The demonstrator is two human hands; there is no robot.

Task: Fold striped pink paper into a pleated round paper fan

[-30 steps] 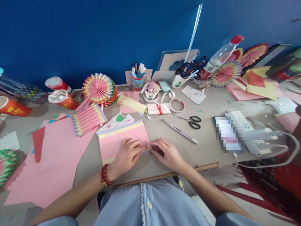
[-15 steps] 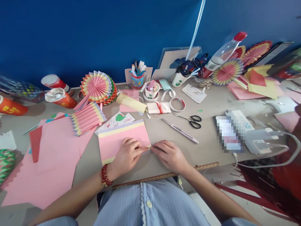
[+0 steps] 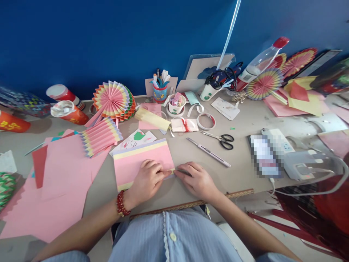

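Note:
A pink sheet (image 3: 141, 159) with yellow and lilac bands along its upper edge lies flat on the table. My left hand (image 3: 149, 178) rests on its lower right part, fingers curled, index finger and thumb at the sheet's right corner. My right hand (image 3: 196, 181) meets it there, fingers closed on the corner of the sheet. A yellow and lilac edge shows below the left fingertips. Above the hands lie a slim pale cutter (image 3: 208, 152) and black-handled scissors (image 3: 225, 142).
Pleated paper (image 3: 100, 136) and large pink sheets (image 3: 64, 171) lie left. Behind are a paper rosette (image 3: 111, 96), a tape roll (image 3: 206, 121), a pen cup (image 3: 159, 93) and a leaning bottle (image 3: 257, 67). A phone (image 3: 265, 154) with a cable lies right.
Both hands stay at the sheet's right corner, the right hand shifted very slightly left. The view has moved a little; other things stay put.

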